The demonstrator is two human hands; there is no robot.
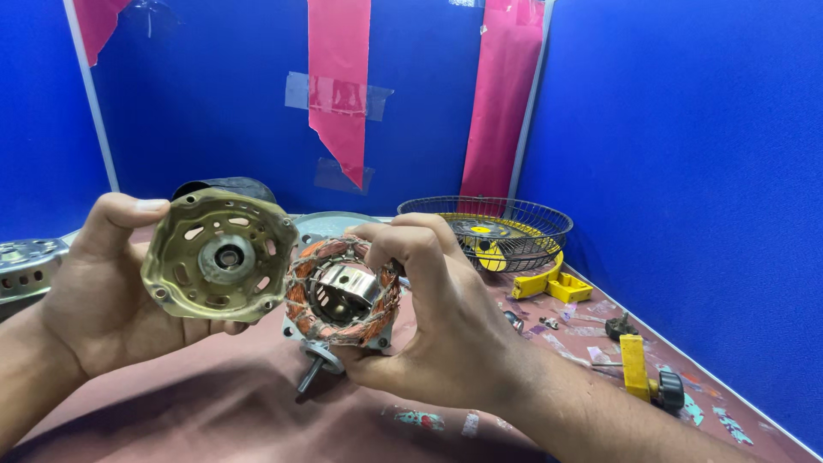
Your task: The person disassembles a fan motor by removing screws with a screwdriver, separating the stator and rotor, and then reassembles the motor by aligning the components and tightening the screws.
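Holding both parts up at chest height, I keep them clear of the counter (257,411). My left hand (94,291) has its fingers closed on the brass-coloured cover (219,255), bearing facing me. At 3 o'clock of it, my right hand (437,317) grips the stator (343,296): copper windings laced with string, shaft pointing down. A fan guard (485,231) sits at 1 o'clock.

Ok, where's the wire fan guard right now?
In the head view, the wire fan guard lies on the table at the back right, against the blue partition, just behind the right hand.
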